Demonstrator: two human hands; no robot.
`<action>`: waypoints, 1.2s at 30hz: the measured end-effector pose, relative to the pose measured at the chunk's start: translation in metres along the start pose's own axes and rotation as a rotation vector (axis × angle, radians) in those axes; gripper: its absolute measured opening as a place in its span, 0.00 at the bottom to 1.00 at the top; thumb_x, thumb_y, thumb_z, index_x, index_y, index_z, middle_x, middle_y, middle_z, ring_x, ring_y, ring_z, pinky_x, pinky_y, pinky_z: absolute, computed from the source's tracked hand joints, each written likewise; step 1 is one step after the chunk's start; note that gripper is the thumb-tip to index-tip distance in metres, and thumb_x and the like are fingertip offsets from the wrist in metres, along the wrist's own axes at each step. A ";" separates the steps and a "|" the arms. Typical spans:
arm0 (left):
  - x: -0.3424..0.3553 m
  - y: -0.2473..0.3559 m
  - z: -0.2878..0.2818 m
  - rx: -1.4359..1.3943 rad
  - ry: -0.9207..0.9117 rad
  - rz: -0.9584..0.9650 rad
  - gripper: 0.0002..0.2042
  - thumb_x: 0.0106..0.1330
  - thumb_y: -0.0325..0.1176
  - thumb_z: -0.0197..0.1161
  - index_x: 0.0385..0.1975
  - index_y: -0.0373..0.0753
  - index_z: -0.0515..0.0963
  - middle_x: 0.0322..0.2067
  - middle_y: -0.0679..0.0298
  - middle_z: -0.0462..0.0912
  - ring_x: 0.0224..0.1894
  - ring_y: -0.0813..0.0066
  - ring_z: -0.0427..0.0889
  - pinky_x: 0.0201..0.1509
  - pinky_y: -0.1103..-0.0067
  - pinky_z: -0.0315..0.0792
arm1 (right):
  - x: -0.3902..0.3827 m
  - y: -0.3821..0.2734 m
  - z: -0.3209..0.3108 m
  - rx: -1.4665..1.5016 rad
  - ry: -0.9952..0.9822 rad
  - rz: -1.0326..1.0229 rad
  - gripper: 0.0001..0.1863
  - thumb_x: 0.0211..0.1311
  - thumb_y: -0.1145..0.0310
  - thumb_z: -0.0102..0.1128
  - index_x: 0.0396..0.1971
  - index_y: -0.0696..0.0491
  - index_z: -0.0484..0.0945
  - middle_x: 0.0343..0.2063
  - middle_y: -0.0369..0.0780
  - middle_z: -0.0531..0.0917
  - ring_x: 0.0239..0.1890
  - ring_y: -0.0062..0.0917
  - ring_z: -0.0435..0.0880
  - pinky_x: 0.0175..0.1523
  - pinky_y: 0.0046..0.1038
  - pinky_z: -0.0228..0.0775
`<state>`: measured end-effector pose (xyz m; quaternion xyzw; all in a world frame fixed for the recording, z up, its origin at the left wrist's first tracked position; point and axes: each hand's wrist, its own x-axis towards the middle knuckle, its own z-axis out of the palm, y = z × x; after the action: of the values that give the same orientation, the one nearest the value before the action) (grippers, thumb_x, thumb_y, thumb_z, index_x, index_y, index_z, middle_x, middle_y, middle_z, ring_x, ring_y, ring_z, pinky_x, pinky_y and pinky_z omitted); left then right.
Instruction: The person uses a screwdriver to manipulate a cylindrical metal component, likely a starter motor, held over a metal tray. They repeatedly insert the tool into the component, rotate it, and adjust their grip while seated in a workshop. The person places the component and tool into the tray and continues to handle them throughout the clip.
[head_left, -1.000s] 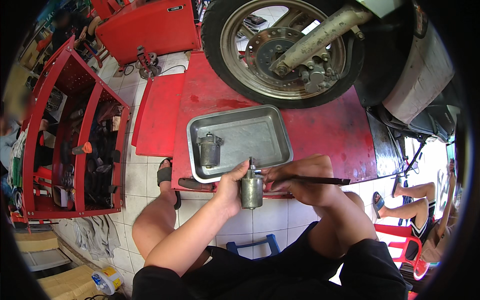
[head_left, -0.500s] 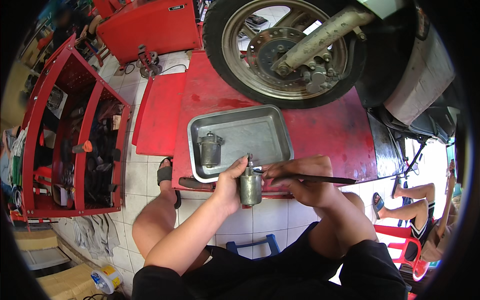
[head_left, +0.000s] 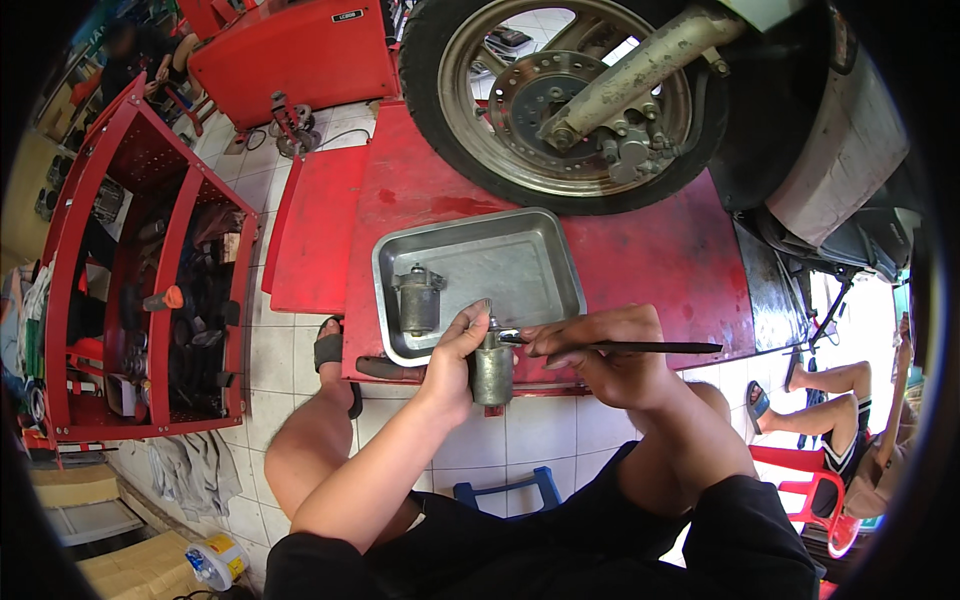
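A grey metal starter motor [head_left: 492, 375], a cylinder with a narrow shaft end pointing up, is held upright by my left hand [head_left: 455, 360], fingers wrapped round its left side. In my right hand [head_left: 610, 355] I pinch a slim, long black-handled brush [head_left: 665, 348], its handle sticking out to the right. The brush's shiny tip end meets the upper part of the motor; its bristles are too small to make out. Just beyond my hands is a metal tray [head_left: 570, 265], with a second starter motor [head_left: 418, 300] standing in its left part.
The tray rests on a red lift platform [head_left: 660, 260], under a motorcycle front wheel [head_left: 425, 110]. To the left stands a red tool cart [head_left: 150, 430] with an orange-handled tool [head_left: 165, 298]. A blue stool [head_left: 510, 490] is below me. Another person's legs [head_left: 825, 395] show at right.
The held motor has shifted slightly left and up with my left hand. The brush has followed, its handle now a little more level. The tray and second motor stay put.
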<state>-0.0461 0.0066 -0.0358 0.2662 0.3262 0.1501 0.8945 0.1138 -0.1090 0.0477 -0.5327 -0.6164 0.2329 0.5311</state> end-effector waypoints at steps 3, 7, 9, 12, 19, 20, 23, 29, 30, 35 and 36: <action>-0.002 0.002 0.004 -0.007 -0.008 -0.004 0.24 0.73 0.46 0.54 0.62 0.39 0.63 0.38 0.58 0.79 0.34 0.68 0.81 0.39 0.72 0.76 | -0.004 0.001 0.003 -0.008 0.048 0.016 0.11 0.51 0.88 0.63 0.35 0.61 0.84 0.35 0.46 0.88 0.41 0.32 0.89 0.48 0.28 0.83; -0.001 0.001 0.004 -0.007 -0.020 -0.011 0.22 0.73 0.46 0.53 0.59 0.39 0.64 0.38 0.58 0.79 0.35 0.66 0.82 0.38 0.71 0.77 | -0.004 0.001 0.008 0.073 0.108 0.068 0.10 0.53 0.86 0.64 0.37 0.62 0.83 0.35 0.46 0.88 0.39 0.30 0.89 0.45 0.25 0.82; 0.000 0.000 0.004 -0.057 -0.028 -0.046 0.20 0.73 0.46 0.53 0.56 0.40 0.66 0.38 0.58 0.79 0.35 0.65 0.82 0.38 0.69 0.77 | -0.003 0.001 0.007 0.038 0.104 0.069 0.10 0.54 0.86 0.64 0.37 0.62 0.83 0.35 0.46 0.88 0.39 0.29 0.89 0.44 0.25 0.82; 0.005 -0.005 -0.001 -0.138 -0.031 -0.115 0.18 0.73 0.47 0.52 0.53 0.41 0.69 0.40 0.57 0.80 0.38 0.61 0.82 0.43 0.66 0.77 | 0.001 -0.002 0.005 0.007 0.065 0.090 0.08 0.56 0.84 0.64 0.37 0.62 0.83 0.35 0.46 0.88 0.38 0.28 0.88 0.44 0.25 0.81; 0.012 0.003 0.008 -0.264 -0.083 -0.185 0.25 0.69 0.55 0.54 0.52 0.40 0.73 0.45 0.54 0.80 0.45 0.52 0.80 0.53 0.60 0.74 | 0.007 -0.004 -0.025 0.104 0.287 0.185 0.10 0.68 0.75 0.57 0.43 0.67 0.79 0.35 0.44 0.87 0.40 0.27 0.86 0.49 0.26 0.78; 0.012 0.006 0.006 -0.295 -0.126 -0.192 0.25 0.68 0.55 0.55 0.52 0.39 0.73 0.45 0.53 0.80 0.45 0.52 0.80 0.53 0.59 0.74 | 0.007 -0.001 -0.027 0.171 0.346 0.220 0.11 0.69 0.75 0.56 0.44 0.66 0.78 0.34 0.44 0.86 0.40 0.27 0.86 0.48 0.26 0.78; 0.014 0.009 -0.002 -0.228 -0.235 -0.112 0.25 0.66 0.49 0.62 0.54 0.36 0.71 0.47 0.52 0.78 0.46 0.52 0.79 0.53 0.59 0.74 | 0.014 0.008 -0.034 0.283 0.449 0.249 0.12 0.70 0.72 0.57 0.46 0.66 0.78 0.33 0.43 0.86 0.39 0.25 0.86 0.47 0.26 0.78; 0.006 -0.001 0.005 0.743 -0.006 0.514 0.40 0.56 0.33 0.75 0.66 0.30 0.59 0.47 0.56 0.75 0.48 0.67 0.78 0.56 0.74 0.71 | 0.016 0.017 -0.035 0.337 0.494 0.209 0.09 0.65 0.71 0.63 0.38 0.63 0.82 0.30 0.39 0.87 0.34 0.19 0.85 0.41 0.23 0.77; 0.004 -0.001 0.010 0.931 0.017 0.552 0.45 0.53 0.33 0.77 0.68 0.27 0.56 0.50 0.55 0.73 0.51 0.69 0.75 0.59 0.77 0.68 | 0.015 0.018 -0.036 0.291 0.491 0.191 0.09 0.64 0.71 0.64 0.37 0.63 0.83 0.28 0.40 0.87 0.33 0.19 0.85 0.40 0.24 0.77; 0.009 -0.006 0.011 1.129 0.021 0.589 0.47 0.53 0.35 0.77 0.67 0.23 0.54 0.50 0.51 0.74 0.52 0.67 0.75 0.60 0.75 0.68 | 0.012 0.006 -0.047 -0.014 0.415 0.073 0.11 0.60 0.67 0.65 0.32 0.62 0.83 0.23 0.49 0.83 0.27 0.38 0.85 0.34 0.34 0.74; 0.010 -0.007 0.012 1.141 0.037 0.573 0.47 0.53 0.36 0.77 0.67 0.22 0.54 0.50 0.51 0.75 0.52 0.67 0.75 0.60 0.75 0.68 | 0.014 0.004 -0.051 -0.072 0.404 0.036 0.11 0.60 0.67 0.66 0.31 0.62 0.83 0.23 0.49 0.83 0.28 0.38 0.85 0.35 0.34 0.74</action>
<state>-0.0303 0.0011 -0.0370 0.7748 0.2859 0.1907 0.5306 0.1632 -0.1095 0.0664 -0.5982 -0.4957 0.1088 0.6202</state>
